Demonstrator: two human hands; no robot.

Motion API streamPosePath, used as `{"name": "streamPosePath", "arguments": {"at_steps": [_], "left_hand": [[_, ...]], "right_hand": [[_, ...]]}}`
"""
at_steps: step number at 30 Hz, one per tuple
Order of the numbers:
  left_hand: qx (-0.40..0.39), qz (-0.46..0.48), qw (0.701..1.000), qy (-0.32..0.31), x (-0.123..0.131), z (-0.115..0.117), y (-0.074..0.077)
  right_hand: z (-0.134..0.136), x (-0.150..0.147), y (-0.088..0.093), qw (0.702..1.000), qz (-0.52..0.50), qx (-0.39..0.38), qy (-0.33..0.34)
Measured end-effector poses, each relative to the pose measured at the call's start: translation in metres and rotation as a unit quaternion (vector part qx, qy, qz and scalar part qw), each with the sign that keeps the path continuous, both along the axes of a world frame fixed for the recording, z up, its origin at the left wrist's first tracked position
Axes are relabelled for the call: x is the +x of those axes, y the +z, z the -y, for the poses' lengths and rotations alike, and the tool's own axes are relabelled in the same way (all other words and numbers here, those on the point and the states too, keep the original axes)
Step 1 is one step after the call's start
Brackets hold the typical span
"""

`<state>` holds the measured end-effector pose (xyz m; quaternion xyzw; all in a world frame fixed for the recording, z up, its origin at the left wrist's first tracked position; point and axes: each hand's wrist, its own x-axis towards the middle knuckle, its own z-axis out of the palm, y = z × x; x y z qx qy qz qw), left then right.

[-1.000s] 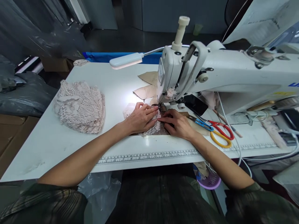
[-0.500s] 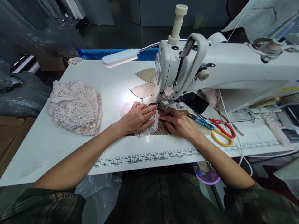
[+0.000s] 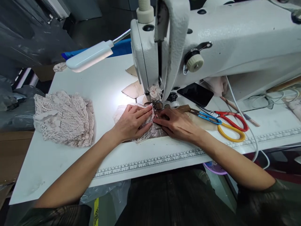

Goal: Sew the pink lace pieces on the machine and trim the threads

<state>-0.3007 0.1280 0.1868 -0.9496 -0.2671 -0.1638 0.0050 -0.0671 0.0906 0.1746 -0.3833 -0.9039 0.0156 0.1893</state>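
My left hand [image 3: 134, 123] lies flat with fingers stretched out over a pale pink lace piece [image 3: 144, 137], just left of the needle area of a white sewing machine [image 3: 218, 34]. Close by on the right, my right hand [image 3: 176, 123] has its fingers bent and pinched at the lace's right edge; the fingertips are partly hidden. Under the machine's head, the metal presser foot [image 3: 157, 104] stands at the lace. A small fabric rosette [image 3: 155, 91] hangs on the machine's head.
A stack of lace pieces [image 3: 66, 119] lies at left. Right of my hand are thread snips [image 3: 208, 117], red-and-yellow scissors [image 3: 235, 121] and a black phone [image 3: 196, 94]. A lamp [image 3: 90, 56] reaches over the table. A printed ruler [image 3: 145, 164] runs along the front edge.
The view has moved closer to the machine, which now looks larger. Both hands stay at the lace by the presser foot, with little visible change in their hold.
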Motion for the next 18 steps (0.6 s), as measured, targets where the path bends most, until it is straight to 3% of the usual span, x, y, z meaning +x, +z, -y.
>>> {"name": "streamPosePath", "arguments": {"at_steps": [7,12,18], "left_hand": [[0.01,-0.014,1.0,-0.005,0.0004,0.0005,0.0007],[0.008,-0.015,1.0,0.003,0.0008,0.0006,-0.0016],[0.035,-0.049,0.998,-0.008,0.0016,0.0086,0.0046]], "right_hand": [[-0.0011,0.0008,0.0024,1.0,-0.001,-0.004,0.0],[-0.0033,0.0061,-0.0001,0.998,-0.058,-0.025,0.007],[0.0003,0.0064,0.0038,0.995,-0.066,-0.065,0.037]]}}
